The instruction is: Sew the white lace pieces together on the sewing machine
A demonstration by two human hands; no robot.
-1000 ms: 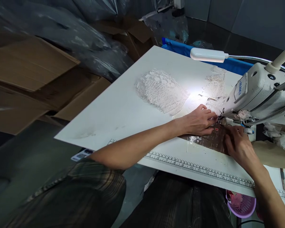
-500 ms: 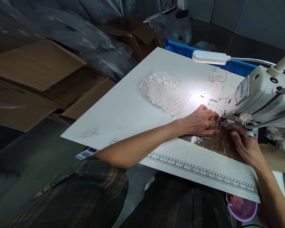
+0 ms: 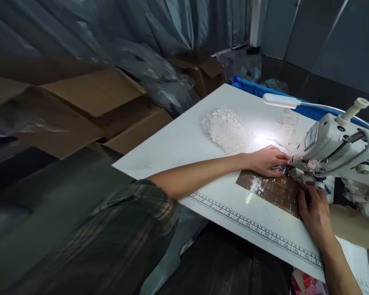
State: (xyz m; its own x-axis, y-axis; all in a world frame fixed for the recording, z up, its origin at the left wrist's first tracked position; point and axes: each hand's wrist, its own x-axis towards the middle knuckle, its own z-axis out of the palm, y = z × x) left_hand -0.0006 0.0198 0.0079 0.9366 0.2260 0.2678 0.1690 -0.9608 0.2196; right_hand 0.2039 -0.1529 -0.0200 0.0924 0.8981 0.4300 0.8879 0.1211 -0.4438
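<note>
White lace [image 3: 224, 130] lies on the sewing table, and more of it [image 3: 287, 127] runs to the needle of a white sewing machine [image 3: 322, 139]. My left hand [image 3: 269, 160] is beside the presser foot, its bent fingers closed on the lace edge; the fingertips are partly covered. Below it, a brown plate [image 3: 270, 192] with shiny scratched tape covers the machine bed. My right hand [image 3: 315, 209] is at the plate's right end, under the machine head. Its thumb and fingers curl together, and whatever is between them is hidden.
A lamp [image 3: 281, 100] on a bendy neck shines on the lace. A printed ruler [image 3: 252, 227] runs along the table's front edge. Cardboard boxes [image 3: 95, 92] and plastic sheeting stand at the left. Scraps [image 3: 361, 196] lie right of the machine.
The view has shifted, so the table sits lower in the picture. My right hand has drawn back a little from the needle towards the plate's right end. My left hand stays by the presser foot.
</note>
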